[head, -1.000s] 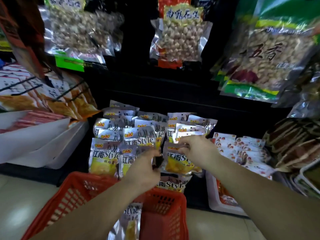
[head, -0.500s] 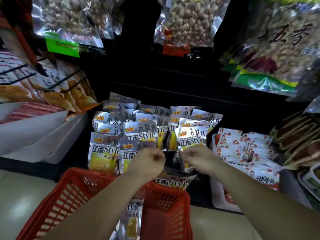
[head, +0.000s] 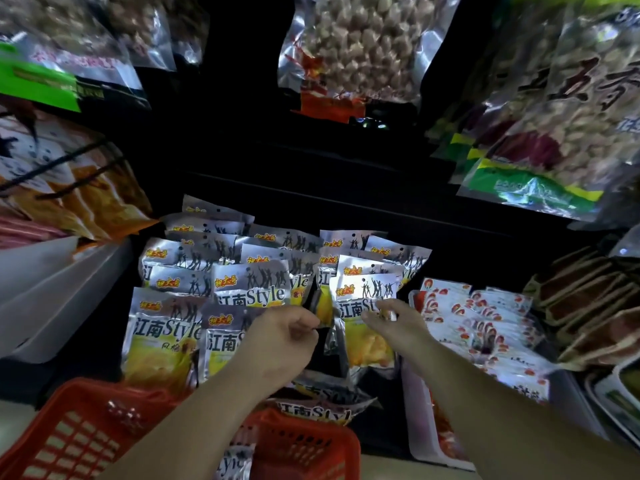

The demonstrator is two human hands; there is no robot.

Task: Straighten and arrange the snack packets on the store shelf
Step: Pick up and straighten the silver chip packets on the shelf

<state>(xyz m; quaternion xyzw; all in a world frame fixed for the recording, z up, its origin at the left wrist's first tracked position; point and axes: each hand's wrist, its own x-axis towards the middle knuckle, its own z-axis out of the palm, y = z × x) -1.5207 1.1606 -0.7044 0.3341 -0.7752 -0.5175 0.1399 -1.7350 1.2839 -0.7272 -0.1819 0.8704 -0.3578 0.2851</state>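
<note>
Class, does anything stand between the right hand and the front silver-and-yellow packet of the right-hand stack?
Nothing visible: the right hand lies directly on that silver-and-yellow foil snack packet.

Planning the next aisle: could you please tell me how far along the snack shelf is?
Left rows of silver packets stand tidy. Both hands are setting the right column: left hand pinches a skewed packet, right hand grips the front packet. One loose packet lies over the red basket.
</note>
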